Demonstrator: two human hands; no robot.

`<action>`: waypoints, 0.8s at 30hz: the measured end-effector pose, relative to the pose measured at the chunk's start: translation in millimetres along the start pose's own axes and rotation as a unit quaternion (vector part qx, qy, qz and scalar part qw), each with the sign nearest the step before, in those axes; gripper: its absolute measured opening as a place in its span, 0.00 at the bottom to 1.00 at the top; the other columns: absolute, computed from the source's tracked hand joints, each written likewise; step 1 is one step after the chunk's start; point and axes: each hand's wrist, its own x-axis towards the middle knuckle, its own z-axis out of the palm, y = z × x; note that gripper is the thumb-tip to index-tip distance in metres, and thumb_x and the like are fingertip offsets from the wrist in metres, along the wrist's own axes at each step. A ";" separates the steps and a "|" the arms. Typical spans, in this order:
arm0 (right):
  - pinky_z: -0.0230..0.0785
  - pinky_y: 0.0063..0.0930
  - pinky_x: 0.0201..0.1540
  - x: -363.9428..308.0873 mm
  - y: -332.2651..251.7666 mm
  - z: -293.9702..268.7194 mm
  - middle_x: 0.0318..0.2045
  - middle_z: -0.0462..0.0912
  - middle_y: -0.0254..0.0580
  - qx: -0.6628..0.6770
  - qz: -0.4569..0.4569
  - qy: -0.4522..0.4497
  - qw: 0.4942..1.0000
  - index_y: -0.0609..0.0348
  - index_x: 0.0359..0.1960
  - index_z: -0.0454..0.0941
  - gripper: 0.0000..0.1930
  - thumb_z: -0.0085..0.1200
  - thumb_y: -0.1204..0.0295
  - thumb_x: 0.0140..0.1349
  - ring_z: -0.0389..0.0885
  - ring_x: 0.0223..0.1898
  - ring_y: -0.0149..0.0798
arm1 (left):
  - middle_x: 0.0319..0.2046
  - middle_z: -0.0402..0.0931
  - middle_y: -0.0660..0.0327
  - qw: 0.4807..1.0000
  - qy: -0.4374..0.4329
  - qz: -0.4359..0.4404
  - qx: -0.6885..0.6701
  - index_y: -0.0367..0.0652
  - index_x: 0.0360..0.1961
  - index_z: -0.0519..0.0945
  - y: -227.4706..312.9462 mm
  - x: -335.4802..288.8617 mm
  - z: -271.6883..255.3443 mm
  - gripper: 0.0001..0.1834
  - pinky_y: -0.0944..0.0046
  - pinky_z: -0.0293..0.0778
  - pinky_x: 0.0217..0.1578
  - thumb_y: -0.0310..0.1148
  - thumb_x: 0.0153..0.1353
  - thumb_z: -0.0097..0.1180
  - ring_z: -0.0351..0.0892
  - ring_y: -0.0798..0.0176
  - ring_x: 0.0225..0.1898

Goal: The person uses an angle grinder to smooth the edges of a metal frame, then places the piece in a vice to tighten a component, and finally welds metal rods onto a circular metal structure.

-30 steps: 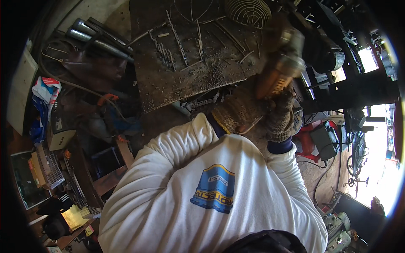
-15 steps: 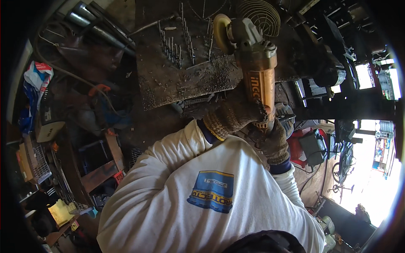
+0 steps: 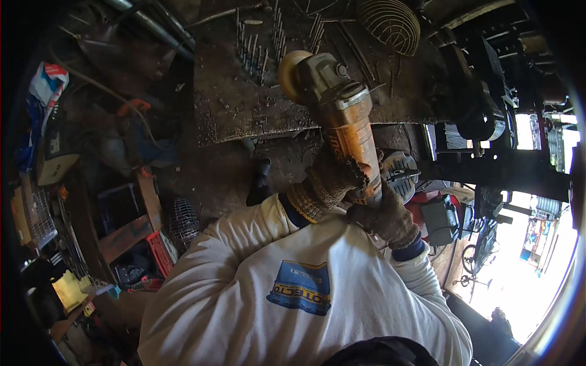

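An orange angle grinder [image 3: 355,137] with a grey gear head is held in front of my chest, tilted to the upper left. Its pale yellowish disc [image 3: 294,76] stands over the workbench's near part and looks apart from the rods. My left hand [image 3: 329,186], in a brown knit glove, is wrapped around the lower body of the grinder. Gloved the same way, my right hand [image 3: 389,219] grips the rear end beside it. Some fingers of both hands are hidden behind the tool. Several thin metal rods [image 3: 251,52] stand upright on the dark workbench [image 3: 226,116].
A round wire guard [image 3: 390,27] lies at the back of the bench. Dark machinery [image 3: 479,110] stands to the right, with a round grey metal part [image 3: 400,174] beside my right hand. On the left are a red crate [image 3: 160,253] and a hanging cable [image 3: 116,97].
The grinder has swung left and come closer to my body, both hands still on it. My view has shifted slightly, and a dark shoe now shows below the bench edge.
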 end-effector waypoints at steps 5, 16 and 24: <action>0.74 0.33 0.51 5.4 6.2 22.1 0.49 0.80 0.44 -0.181 -0.082 0.055 0.979 0.63 0.61 0.66 0.34 0.69 0.74 0.53 0.81 0.47 0.36 | 0.51 0.75 0.51 0.988 0.048 -0.065 -0.135 0.35 0.60 0.64 -54.8 -28.8 -4.7 0.35 0.55 0.76 0.54 0.34 0.56 0.67 0.78 0.55 0.51; 0.74 0.33 0.52 15.8 -13.8 40.6 0.48 0.81 0.45 -0.210 0.007 0.078 0.975 0.63 0.58 0.68 0.28 0.64 0.75 0.56 0.81 0.48 0.37 | 0.51 0.74 0.54 0.949 -0.016 -0.095 -0.302 0.38 0.62 0.62 20.0 -21.7 -32.2 0.39 0.55 0.74 0.56 0.37 0.53 0.70 0.77 0.55 0.52; 0.75 0.34 0.48 28.2 -20.4 62.5 0.44 0.79 0.43 -0.167 0.071 0.080 0.980 0.59 0.57 0.68 0.31 0.67 0.74 0.52 0.80 0.43 0.35 | 0.46 0.77 0.49 0.978 0.034 0.079 0.192 0.38 0.59 0.68 12.1 -26.0 -58.7 0.39 0.55 0.79 0.48 0.59 0.58 0.60 0.81 0.53 0.45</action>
